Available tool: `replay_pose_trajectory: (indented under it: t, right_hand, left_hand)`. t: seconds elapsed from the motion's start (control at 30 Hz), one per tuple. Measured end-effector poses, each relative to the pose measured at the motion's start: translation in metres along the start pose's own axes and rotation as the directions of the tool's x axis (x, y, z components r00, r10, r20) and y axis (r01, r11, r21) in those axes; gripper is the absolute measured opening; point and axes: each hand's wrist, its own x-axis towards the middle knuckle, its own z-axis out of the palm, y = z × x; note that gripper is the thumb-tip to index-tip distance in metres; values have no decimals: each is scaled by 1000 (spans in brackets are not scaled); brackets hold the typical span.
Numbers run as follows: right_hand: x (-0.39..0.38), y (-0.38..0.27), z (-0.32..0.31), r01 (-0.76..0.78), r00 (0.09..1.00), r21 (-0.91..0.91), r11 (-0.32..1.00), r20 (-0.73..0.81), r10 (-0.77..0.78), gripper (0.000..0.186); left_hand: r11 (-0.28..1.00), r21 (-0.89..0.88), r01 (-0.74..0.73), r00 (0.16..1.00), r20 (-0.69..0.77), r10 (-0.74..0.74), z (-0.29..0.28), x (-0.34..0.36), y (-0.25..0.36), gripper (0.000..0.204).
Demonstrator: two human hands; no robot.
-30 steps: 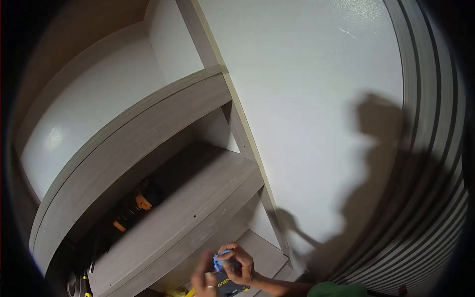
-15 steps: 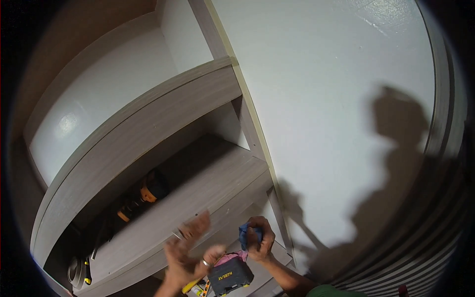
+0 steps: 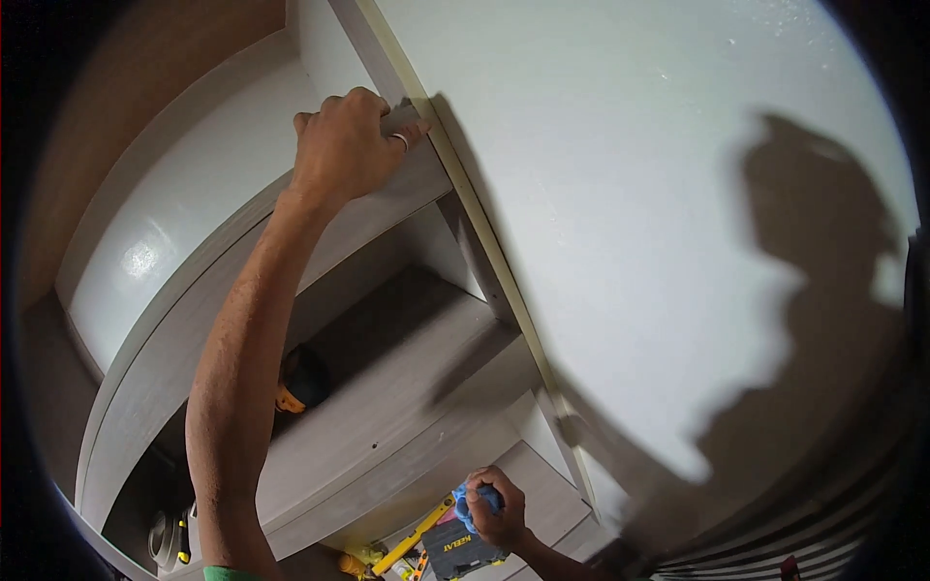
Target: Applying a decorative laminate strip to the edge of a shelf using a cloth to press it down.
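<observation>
High on the wood-grain cabinet, my left hand [image 3: 349,145] grips the end of the curved panel's top edge [image 3: 228,218]. Its fingers bend over the edge and the ringed thumb lies on the front, by the pale yellowish strip [image 3: 465,184] along the cabinet's side. My right hand [image 3: 499,508] is lower down, closed around a crumpled blue cloth [image 3: 465,511]. Just below that hand lies a dark tool case [image 3: 457,552], beside a long yellow bar like a spirit level [image 3: 412,535].
On the middle shelf [image 3: 387,387] a black and orange power tool [image 3: 302,378] is partly hidden by my left forearm. A roll of tape or banding [image 3: 161,540] and a yellow-black tool [image 3: 183,540] sit at lower left. A glossy white wall [image 3: 630,242] rises on the right, carrying shadows.
My left hand has risen from beside the right hand to the panel's top edge. The right hand, still holding the blue cloth, has shifted slightly lower in view.
</observation>
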Motion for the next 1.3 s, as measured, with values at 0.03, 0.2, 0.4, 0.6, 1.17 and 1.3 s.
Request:
replay_pose_trajectory:
  t: [0.03, 0.2, 0.4, 0.6, 1.17, 1.3]
  right_hand:
    - [0, 2, -3, -40, 999, 4, 999, 5, 40, 17]
    - [6, 5, -7, -96, 995, 35, 995, 43, 95, 20]
    - [6, 23, -4, -100, 991, 5, 995, 95, 99, 21]
    - [6, 33, -4, -76, 985, -37, 996, 155, 81, 19]
    - [12, 36, 2, -95, 970, 33, 995, 230, 85, 21]
    - [10, 31, 0, -113, 977, 30, 993, 185, 105, 20]
  left_hand:
    - [998, 2, 59, 996, 71, -59, 0, 1, 2, 39]
    - [986, -162, 36, 999, 39, -30, -1, 10, -16, 36]
    - [997, -71, -13, 998, 67, 17, -3, 12, -11, 40]
    - [997, 47, -64, 994, -91, 68, 13, 8, -9, 33]
    - [991, 97, -97, 977, -181, 113, 16, 9, -9, 37]
    - [989, 123, -88, 982, -157, 107, 13, 8, -16, 41]
